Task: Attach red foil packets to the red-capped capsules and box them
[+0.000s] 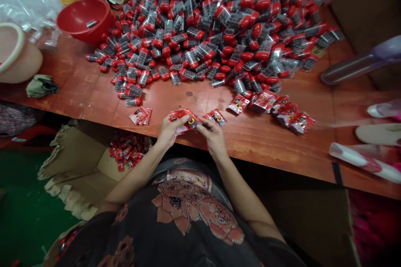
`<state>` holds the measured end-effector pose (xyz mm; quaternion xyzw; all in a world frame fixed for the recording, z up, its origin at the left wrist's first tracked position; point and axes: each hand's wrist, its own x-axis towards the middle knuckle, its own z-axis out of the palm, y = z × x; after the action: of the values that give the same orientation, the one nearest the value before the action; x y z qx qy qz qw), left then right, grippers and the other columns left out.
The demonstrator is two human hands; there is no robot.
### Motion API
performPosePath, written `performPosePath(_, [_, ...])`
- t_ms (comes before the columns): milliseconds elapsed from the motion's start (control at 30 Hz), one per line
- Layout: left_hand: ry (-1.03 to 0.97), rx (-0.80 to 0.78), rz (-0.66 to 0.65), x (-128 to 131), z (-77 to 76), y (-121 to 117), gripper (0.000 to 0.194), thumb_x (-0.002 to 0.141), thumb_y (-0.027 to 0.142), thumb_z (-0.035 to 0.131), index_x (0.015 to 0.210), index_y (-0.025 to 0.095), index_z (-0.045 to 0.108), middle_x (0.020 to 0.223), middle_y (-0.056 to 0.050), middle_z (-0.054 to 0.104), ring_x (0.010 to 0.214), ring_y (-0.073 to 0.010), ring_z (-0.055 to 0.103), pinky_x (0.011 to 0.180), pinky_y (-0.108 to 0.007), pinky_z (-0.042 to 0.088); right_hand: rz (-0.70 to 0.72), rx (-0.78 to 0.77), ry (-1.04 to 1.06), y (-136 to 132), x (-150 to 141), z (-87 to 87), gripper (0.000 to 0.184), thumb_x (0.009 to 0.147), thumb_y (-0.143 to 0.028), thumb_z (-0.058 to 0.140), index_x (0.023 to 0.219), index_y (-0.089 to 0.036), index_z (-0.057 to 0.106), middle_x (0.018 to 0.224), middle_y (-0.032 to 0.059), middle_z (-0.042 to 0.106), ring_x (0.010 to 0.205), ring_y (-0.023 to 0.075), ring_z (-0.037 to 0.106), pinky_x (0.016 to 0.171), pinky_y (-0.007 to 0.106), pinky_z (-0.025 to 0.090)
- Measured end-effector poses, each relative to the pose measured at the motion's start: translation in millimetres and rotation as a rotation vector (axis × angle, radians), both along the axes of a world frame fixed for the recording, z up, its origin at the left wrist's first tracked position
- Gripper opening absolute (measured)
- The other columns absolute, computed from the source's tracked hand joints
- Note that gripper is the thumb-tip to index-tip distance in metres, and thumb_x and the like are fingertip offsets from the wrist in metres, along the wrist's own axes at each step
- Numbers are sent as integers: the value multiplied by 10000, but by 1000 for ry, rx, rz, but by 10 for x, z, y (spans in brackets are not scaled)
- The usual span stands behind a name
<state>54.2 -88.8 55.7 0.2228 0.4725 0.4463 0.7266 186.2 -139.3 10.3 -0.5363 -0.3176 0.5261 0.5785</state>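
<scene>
Both hands meet over the front edge of the table. My left hand [170,130] is closed around small red printed packets [180,114], thumb on top. With thumb and fingers pinched, my right hand [213,135] grips the right edge of a red packet [193,121] beside them. Just behind the right fingers lie a few more red packets [218,115] on the table. To the left of my left hand is a small fanned stack of packets [140,115]. How many packets the hands hold is hard to make out.
A large heap of clear tubes with red caps [200,29] covers the back of the table [263,142]. More packets [265,100] lie right. A red bowl [83,21] and cream tub [21,56] stand left. Below is an open cardboard box [81,150] holding red packets.
</scene>
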Motion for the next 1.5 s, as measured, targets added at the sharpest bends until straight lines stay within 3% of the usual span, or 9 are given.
performPosePath(267, [-77,-102,-59,-1,-111,19,280,635,184,800,882,109,692,857,-94,748,737,-193,711,723,-318,576,-108,-107,-135,-26,342,-59,370,698,-384,741,1015,-195,711,928,42,720,775,166,640,725,337,540])
performPosePath(467, [-78,-166,-6,-78,-113,63,296,618,45,755,900,90,676,879,-101,747,713,-174,706,733,-313,579,-216,-83,-765,-53,620,58,442,755,-400,701,1151,-207,666,1100,83,582,812,172,573,830,400,485])
performPosePath(533, [-64,-157,21,-60,-128,63,304,590,75,791,871,86,675,847,-88,742,681,-162,694,696,-300,580,-150,3,-832,-14,438,149,429,786,-383,679,1185,-231,638,1084,77,581,840,183,571,838,391,478])
performPosePath(600, [-55,-139,52,-49,-151,72,346,547,101,827,859,97,675,800,-59,733,652,-151,682,647,-279,574,63,103,-743,72,181,203,410,801,-350,664,1189,-226,618,969,52,623,814,182,590,797,356,494])
performPosePath(767, [-78,-36,106,-173,-200,202,377,504,168,870,833,121,691,697,-15,699,587,-115,652,580,-216,527,298,167,-652,443,-217,185,393,871,-225,522,1264,-239,544,891,22,687,811,177,643,779,319,514])
performPosePath(967, [-60,48,255,-440,-239,437,366,457,171,894,764,102,709,657,-30,700,567,-130,653,613,-246,539,575,229,-942,1120,-268,223,326,923,-207,444,1201,-243,612,943,41,723,840,181,669,765,284,511])
performPosePath(1200, [-175,-150,409,-582,-216,554,180,587,98,827,691,109,681,619,-12,688,567,-114,651,676,-257,564,308,110,-1430,2001,-509,103,397,927,-291,488,1277,-109,533,1238,214,543,1043,293,553,859,388,437])
performPosePath(1333, [-243,-275,460,-637,-155,566,113,702,28,726,681,114,657,624,-13,689,565,-100,650,701,-248,571,361,66,-1561,1987,-602,28,314,926,-221,458,1170,-52,559,1151,235,564,1002,298,540,831,382,425])
performPosePath(1500, [-280,-338,459,-657,-114,584,144,785,21,640,683,124,641,604,-6,674,552,-98,647,730,-263,578,451,83,-1524,1585,-433,7,310,871,-111,432,1128,-38,590,1024,215,623,941,283,552,842,397,430])
